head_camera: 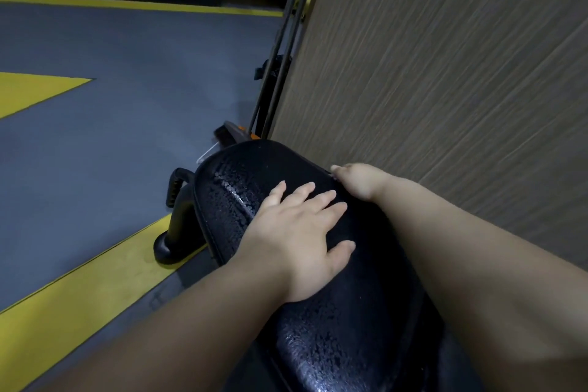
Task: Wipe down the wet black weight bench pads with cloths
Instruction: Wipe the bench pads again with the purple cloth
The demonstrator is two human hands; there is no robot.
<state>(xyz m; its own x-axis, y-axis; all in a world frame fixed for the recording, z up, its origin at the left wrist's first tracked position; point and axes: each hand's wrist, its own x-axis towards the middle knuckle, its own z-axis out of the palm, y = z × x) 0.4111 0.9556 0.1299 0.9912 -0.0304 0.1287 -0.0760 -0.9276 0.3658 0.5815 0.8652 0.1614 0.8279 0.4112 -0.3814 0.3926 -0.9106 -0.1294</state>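
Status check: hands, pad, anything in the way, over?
Left hand flat on wet bench pad. Right hand at pad's wall-side edge, fingers hidden. No cloth in view. Wood-grain wall close along that edge.

Our left hand lies flat on the wet black bench pad, fingers spread. Our right hand grips its edge beside the wood-grain wall.

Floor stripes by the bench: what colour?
Yellow stripes on a grey-blue floor; head view.
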